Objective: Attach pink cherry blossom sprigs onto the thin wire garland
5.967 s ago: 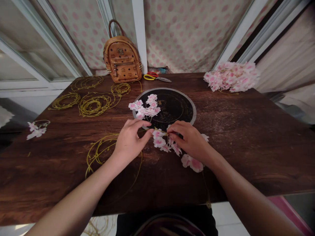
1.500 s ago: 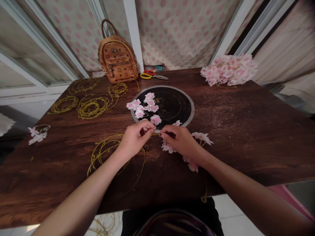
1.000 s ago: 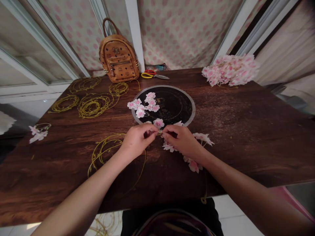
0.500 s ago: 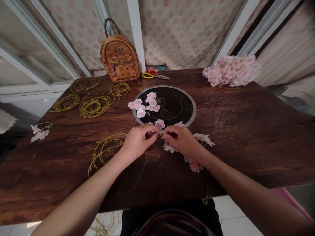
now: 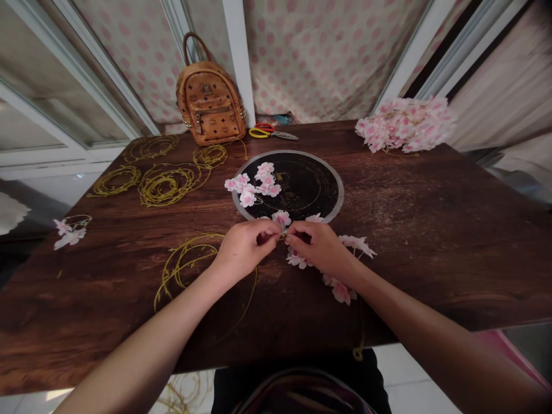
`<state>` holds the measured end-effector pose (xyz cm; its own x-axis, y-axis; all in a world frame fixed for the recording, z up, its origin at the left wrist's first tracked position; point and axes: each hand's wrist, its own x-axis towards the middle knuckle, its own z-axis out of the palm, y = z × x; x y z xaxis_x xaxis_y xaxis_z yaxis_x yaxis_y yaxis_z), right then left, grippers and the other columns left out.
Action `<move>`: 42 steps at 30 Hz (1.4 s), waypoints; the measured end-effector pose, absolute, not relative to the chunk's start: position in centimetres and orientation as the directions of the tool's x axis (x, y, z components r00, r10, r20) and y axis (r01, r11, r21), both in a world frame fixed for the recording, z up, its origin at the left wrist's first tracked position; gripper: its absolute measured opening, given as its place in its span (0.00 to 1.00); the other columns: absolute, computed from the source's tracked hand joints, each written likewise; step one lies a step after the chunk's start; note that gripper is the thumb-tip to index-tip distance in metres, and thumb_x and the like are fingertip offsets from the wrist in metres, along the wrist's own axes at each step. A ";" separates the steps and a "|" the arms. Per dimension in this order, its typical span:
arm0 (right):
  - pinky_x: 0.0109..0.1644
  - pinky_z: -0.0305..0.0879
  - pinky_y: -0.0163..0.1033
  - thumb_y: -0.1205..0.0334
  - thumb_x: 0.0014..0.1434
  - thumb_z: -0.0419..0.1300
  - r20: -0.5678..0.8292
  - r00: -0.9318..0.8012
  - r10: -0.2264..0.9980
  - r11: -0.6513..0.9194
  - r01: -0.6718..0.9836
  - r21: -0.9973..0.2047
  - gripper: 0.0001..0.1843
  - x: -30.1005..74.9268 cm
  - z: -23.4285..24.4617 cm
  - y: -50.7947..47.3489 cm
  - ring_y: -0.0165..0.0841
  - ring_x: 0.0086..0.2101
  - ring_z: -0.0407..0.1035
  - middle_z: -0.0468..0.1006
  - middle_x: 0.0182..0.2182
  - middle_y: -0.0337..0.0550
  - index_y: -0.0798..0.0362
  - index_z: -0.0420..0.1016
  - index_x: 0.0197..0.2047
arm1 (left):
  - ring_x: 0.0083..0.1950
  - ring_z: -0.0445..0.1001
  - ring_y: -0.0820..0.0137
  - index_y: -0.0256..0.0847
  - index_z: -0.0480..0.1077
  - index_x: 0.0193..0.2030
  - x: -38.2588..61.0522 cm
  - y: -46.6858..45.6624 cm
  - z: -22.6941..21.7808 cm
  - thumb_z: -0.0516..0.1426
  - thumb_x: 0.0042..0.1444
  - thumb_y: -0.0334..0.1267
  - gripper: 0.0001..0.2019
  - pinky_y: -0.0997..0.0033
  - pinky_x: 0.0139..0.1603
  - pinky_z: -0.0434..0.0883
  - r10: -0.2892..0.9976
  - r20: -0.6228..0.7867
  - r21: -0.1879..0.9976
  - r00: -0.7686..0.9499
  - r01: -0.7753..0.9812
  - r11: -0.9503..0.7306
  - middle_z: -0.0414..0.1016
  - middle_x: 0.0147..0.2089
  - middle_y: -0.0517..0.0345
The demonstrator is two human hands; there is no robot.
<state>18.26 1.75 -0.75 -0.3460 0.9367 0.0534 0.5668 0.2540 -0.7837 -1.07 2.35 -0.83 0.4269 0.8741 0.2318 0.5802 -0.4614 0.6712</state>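
My left hand (image 5: 244, 250) and my right hand (image 5: 319, 247) meet fingertip to fingertip just in front of the round black disc (image 5: 310, 184) set in the dark wooden table (image 5: 431, 230). Both pinch a thin yellow-green vine with pink and white fabric blossoms (image 5: 345, 287); the blossoms trail under and to the right of my right hand. A single blossom (image 5: 281, 218) sits just beyond my fingers. A loose coil of bare vine (image 5: 185, 264) lies beside my left wrist. A small cluster of blossoms (image 5: 254, 184) rests on the disc's left rim.
Several coils of bare yellow vine (image 5: 166, 184) lie at the back left. A brown backpack (image 5: 210, 106) stands against the wall, with red-and-yellow scissors (image 5: 269, 132) beside it. A heap of pink blossoms (image 5: 405, 126) sits at the back right. A few blossoms (image 5: 69, 230) lie at the left edge.
Over the last second my hands have stayed pinched together at the same spot, shifting only slightly. Six seconds ago more blossoms lay bunched between my hands; now they trail to the right.
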 end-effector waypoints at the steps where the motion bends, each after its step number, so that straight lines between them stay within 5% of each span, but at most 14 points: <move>1: 0.30 0.52 0.35 0.64 0.58 0.55 0.055 -0.347 0.936 0.256 0.567 -0.783 0.09 18.2 -0.7 1.7 0.27 0.24 0.60 0.69 0.21 0.35 0.53 0.72 0.28 | 0.32 0.72 0.71 0.42 0.76 0.40 -1.0 2.3 -0.9 0.56 0.57 0.31 0.07 0.72 0.33 0.67 0.872 0.235 0.669 0.429 0.580 -0.465 0.77 0.32 0.59; 11: 0.30 0.53 0.34 0.64 0.58 0.54 0.031 -0.314 0.949 0.219 0.582 -0.783 0.09 18.1 -0.4 1.7 0.26 0.23 0.60 0.70 0.20 0.34 0.53 0.70 0.27 | 0.29 0.71 0.73 0.42 0.75 0.41 -0.7 1.9 -0.5 0.53 0.62 0.35 0.09 0.73 0.31 0.66 0.876 0.223 0.642 0.428 0.612 -0.462 0.76 0.30 0.59; 16: 0.30 0.54 0.34 0.63 0.59 0.54 0.038 -0.314 0.949 0.224 0.581 -0.783 0.09 18.2 -0.5 1.7 0.26 0.23 0.62 0.71 0.20 0.34 0.53 0.69 0.27 | 0.44 0.74 0.67 0.43 0.78 0.39 -0.5 2.1 -0.7 0.55 0.60 0.31 0.09 0.66 0.45 0.70 0.876 0.309 0.709 0.371 0.524 -0.472 0.77 0.43 0.53; 24: 0.31 0.53 0.35 0.64 0.58 0.53 0.036 -0.327 0.944 0.232 0.585 -0.777 0.09 18.2 -0.5 1.6 0.27 0.24 0.61 0.70 0.21 0.34 0.53 0.70 0.27 | 0.33 0.75 0.70 0.42 0.78 0.39 -0.4 2.1 -1.3 0.56 0.58 0.33 0.08 0.70 0.34 0.70 0.923 0.205 0.793 0.327 0.497 -0.352 0.80 0.34 0.57; 42: 0.30 0.52 0.35 0.64 0.59 0.53 0.028 -0.370 0.929 0.255 0.580 -0.773 0.09 18.2 -0.7 1.7 0.27 0.24 0.61 0.70 0.21 0.35 0.53 0.69 0.27 | 0.30 0.74 0.74 0.38 0.77 0.34 -0.6 2.8 -1.0 0.59 0.56 0.34 0.05 0.73 0.34 0.71 0.926 0.003 0.934 0.379 0.330 -0.138 0.79 0.31 0.57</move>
<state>18.23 1.71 -0.71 -0.3702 0.9285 0.0284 0.5803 0.2550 -0.7735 -0.58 2.76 -1.02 0.3786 0.9256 0.0028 0.3304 -0.1379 0.9337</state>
